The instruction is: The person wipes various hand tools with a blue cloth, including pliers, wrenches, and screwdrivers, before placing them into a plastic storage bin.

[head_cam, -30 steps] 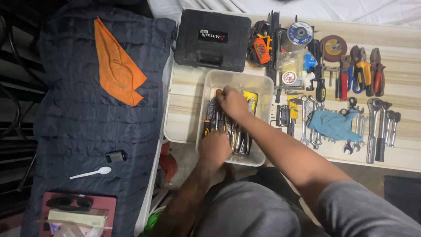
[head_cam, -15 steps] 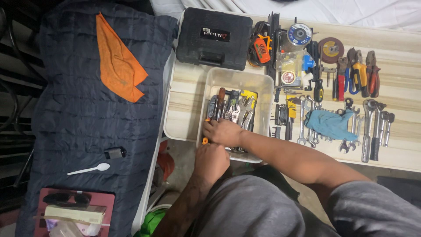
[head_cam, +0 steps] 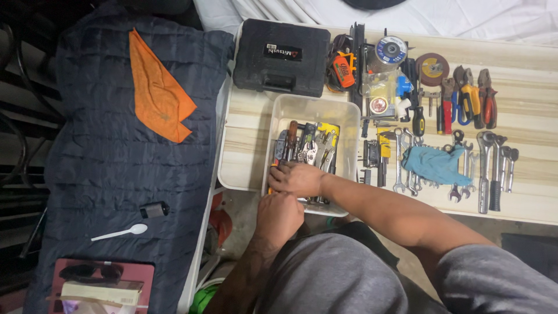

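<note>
- Two hands met at the near end of the clear plastic bin (head_cam: 343, 113), which sat on the pale wooden table (head_cam: 250, 139) with its long axis running away from the person.
- Head view, layout: the tools in the bin (head_cam: 308, 145), among them locking pliers and screwdrivers, lay lengthwise along that same axis, handles toward the person, stretching directly beyond both hands.
- Head view, right hand (head_cam: 296, 179): it lay inside the bin, palm down over the near ends of the tools, fingers curled and pointing toward the bin's left wall. It seemed to press or grip something beneath, but the hand itself hid what, so I could not tell how closed it was.
- Head view, left hand (head_cam: 279, 215): it was at the bin's near rim, just below and touching the right hand, fingers bent in a loose fist. Whether it gripped the rim or a tool could not be made out.
- Head view, which was nearer: the right hand was the closer to the tools; the left sat at the edge.
- Head view, surroundings: wrenches and a blue cloth (head_cam: 436, 164) lay right of the bin, a black case (head_cam: 282, 55) beyond it.
</note>
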